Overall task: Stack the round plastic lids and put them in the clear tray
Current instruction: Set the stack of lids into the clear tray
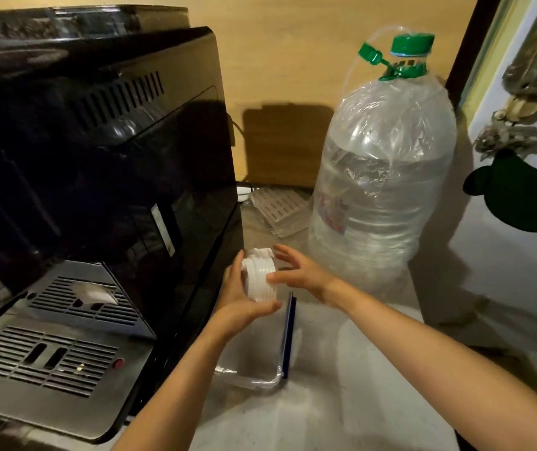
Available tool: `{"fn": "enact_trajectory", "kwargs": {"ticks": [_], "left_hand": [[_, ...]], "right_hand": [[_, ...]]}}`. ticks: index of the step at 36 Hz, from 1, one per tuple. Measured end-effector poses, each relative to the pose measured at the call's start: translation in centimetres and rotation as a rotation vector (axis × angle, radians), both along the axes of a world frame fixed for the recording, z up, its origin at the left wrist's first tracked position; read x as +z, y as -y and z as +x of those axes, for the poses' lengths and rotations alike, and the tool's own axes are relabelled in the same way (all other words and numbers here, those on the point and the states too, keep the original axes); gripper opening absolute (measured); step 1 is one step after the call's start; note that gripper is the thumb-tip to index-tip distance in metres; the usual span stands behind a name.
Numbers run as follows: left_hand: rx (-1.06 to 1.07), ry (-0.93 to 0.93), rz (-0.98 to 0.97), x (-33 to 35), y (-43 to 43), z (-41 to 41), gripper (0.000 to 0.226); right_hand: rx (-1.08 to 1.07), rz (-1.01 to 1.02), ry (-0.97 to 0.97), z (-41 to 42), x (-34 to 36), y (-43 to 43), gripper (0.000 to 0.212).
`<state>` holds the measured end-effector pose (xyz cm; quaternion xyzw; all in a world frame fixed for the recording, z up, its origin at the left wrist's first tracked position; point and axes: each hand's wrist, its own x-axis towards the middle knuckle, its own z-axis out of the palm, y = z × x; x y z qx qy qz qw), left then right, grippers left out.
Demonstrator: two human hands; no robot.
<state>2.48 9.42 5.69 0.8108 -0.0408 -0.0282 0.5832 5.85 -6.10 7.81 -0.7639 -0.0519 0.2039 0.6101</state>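
Gripping the lids (259, 278), the left hand (241, 301) steadies them so the right hand's (303, 271) straight fingers can align them above the clear tray (260, 382).

White round lids (258, 278) are gathered in one neat stack turned on edge, cupped in the left hand (244, 304), with the right hand (301, 271) touching the stack's far face. The clear tray (254, 382), see-through with rounded corners, lies just below the left wrist.

Coffee machine (97, 157): big and black, on your left.
Metal grille (45, 356): near you, at its foot.
Water bottle (384, 190): huge, clear, green cap (412, 43), far right.
White slotted pieces (280, 206): far, between them.
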Motion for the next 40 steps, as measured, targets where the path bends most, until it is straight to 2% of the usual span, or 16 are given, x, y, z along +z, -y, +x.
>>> {"fn": "enact_trajectory", "kwargs": {"ticks": [3, 8, 10, 14, 20, 23, 31, 40], "left_hand": [[0.016, 0.007, 0.193, -0.6, -0.5, 0.0, 0.115], [-0.058, 0.023, 0.583, -2.0, -0.8, 0.4, 0.113], [-0.080, 0.019, 0.722, -2.6, -0.7, 0.4, 0.108], [-0.128, 0.009, 0.874, -4.0, -0.7, 0.4, 0.102], [-0.163, -0.060, 0.964, -5.4, -0.7, 0.4, 0.096], [-0.162, -0.047, 0.997, -6.0, -0.4, 0.4, 0.089], [-0.232, -0.116, 1.123, -7.4, -0.7, 0.7, 0.105], [-0.204, -0.084, 1.131, -8.4, -0.8, 0.5, 0.112]], "right_hand": [[0.083, -0.143, 0.119, 0.5, -0.2, 0.6, 0.091], [0.269, -0.416, 0.264, 0.6, -0.6, 0.5, 0.094], [0.359, -0.522, 0.338, 0.5, -0.6, 0.2, 0.091], [0.504, -0.642, 0.439, 0.1, -1.1, -0.5, 0.081], [0.518, -1.058, 0.494, 0.1, -3.7, -2.3, 0.073], [0.548, -1.184, 0.509, -0.1, -4.6, -3.2, 0.060], [0.564, -1.282, 0.484, -0.7, -5.7, -3.6, 0.036], [0.543, -1.287, 0.411, -0.8, -6.4, -3.7, 0.038]]}}
